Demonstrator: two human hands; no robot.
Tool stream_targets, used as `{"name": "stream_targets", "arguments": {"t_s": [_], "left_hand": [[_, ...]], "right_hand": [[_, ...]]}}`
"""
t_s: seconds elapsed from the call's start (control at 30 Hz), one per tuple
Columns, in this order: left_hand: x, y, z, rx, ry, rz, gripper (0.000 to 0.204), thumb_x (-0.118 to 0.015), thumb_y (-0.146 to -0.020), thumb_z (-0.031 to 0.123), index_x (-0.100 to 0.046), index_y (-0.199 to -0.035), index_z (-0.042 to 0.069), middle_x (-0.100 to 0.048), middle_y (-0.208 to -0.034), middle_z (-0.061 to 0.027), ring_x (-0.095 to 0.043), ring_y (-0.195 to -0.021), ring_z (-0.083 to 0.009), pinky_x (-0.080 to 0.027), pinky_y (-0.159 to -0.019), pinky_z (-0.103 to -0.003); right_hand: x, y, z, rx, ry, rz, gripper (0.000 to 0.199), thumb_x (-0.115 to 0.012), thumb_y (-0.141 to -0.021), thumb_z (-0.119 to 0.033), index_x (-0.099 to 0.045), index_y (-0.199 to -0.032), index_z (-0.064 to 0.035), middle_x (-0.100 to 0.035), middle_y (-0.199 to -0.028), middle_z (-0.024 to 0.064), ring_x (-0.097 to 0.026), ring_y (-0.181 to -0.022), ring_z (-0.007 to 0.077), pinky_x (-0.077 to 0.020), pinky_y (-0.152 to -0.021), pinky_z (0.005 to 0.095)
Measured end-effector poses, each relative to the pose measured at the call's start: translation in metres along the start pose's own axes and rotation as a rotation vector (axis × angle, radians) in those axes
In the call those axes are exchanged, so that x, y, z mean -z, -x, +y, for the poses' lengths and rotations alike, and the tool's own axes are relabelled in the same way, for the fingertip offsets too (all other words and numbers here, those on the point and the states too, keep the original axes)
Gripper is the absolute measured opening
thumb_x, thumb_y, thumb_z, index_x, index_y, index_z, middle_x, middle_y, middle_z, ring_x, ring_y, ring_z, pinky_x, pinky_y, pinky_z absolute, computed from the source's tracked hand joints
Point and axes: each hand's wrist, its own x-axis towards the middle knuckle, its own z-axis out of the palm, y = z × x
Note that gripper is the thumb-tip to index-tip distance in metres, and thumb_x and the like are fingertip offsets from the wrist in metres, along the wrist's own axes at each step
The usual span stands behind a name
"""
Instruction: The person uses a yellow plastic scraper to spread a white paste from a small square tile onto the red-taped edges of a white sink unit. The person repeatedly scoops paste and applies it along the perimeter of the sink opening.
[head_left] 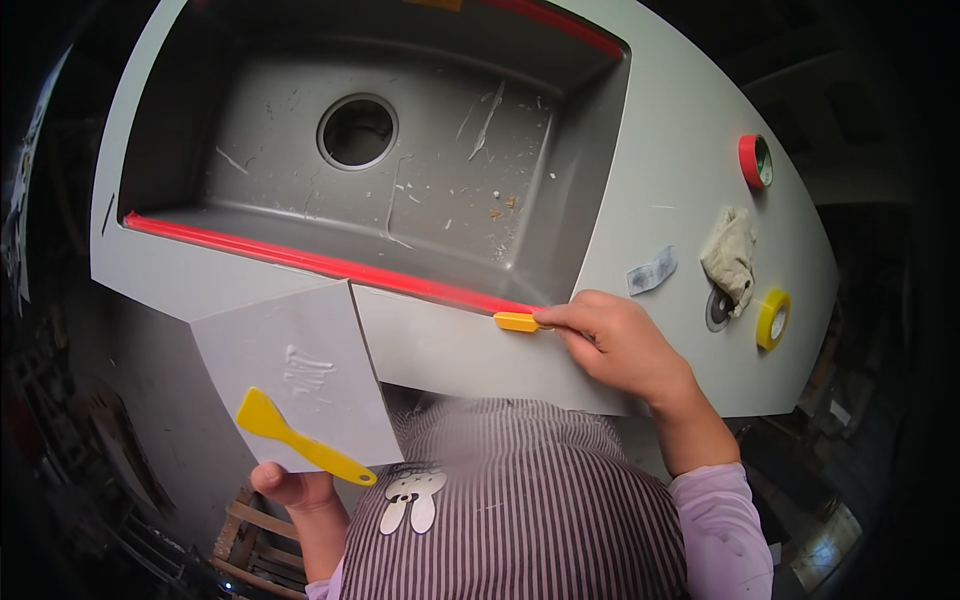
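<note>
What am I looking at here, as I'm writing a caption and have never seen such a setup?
No machine here: these are a person's bare hands, seen by a wide fisheye camera on their head, looking down, so straight edges bend. The person wears a striped apron.

The right hand holds a small orange-yellow tool beside the red strip along the sink's near edge. The left hand supports a pale board bearing a yellow scraper and a whitish smear.

On the pale countertop, to the right, lie a red roll, crumpled cloth, grey-blue piece and yellow roll.
</note>
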Motion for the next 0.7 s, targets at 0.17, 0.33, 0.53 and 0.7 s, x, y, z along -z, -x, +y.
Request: {"name": "stream_targets", "arguments": {"t_s": [0.17,0.33,0.53,0.7], "left_hand": [[0.0,0.001,0.0,0.004,-0.002,-0.007,0.071,-0.066,-0.068,0.009,-0.048,-0.136,-0.004,-0.056,-0.134,-0.0226,-0.057,-0.121,-0.0367,-0.042,-0.107,-0.051],[-0.001,0.001,-0.003,0.007,0.008,0.012,0.072,-0.066,-0.066,0.009,-0.049,-0.135,-0.003,-0.056,-0.134,-0.0224,-0.056,-0.121,-0.0371,-0.043,-0.107,-0.051],[-0.007,0.0,-0.007,0.038,0.002,-0.002,0.073,-0.067,-0.067,0.007,-0.048,-0.136,-0.003,-0.055,-0.135,-0.0215,-0.056,-0.122,-0.0365,-0.042,-0.107,-0.05],[-0.008,0.0,-0.007,0.076,-0.014,-0.066,0.074,-0.067,-0.067,0.008,-0.046,-0.137,-0.003,-0.055,-0.136,-0.0206,-0.054,-0.125,-0.035,-0.04,-0.109,-0.049]], "right_hand": [[-0.001,0.003,0.008,-0.01,0.049,-0.041,0.025,-0.059,-0.085,-0.008,-0.071,-0.107,-0.0111,-0.061,-0.082,0.0102,-0.061,-0.078,0.03,-0.0489,-0.07,0.0392],[0.015,0.019,0.009,-0.076,0.159,-0.083,0.023,-0.059,-0.085,-0.008,-0.071,-0.105,-0.0113,-0.06,-0.081,0.0111,-0.061,-0.078,0.0308,-0.0484,-0.069,0.0396],[0.045,0.039,-0.006,-0.061,-0.124,0.174,0.031,-0.058,-0.085,0.001,-0.07,-0.113,-0.0077,-0.063,-0.085,0.008,-0.06,-0.073,0.0176,-0.0468,-0.067,0.0288],[0.055,0.056,-0.007,0.002,-0.452,0.383,0.029,-0.055,-0.09,0.003,-0.065,-0.117,0.002,-0.065,-0.095,0.0069,-0.058,-0.079,0.0108,-0.0466,-0.071,0.0241]]}}
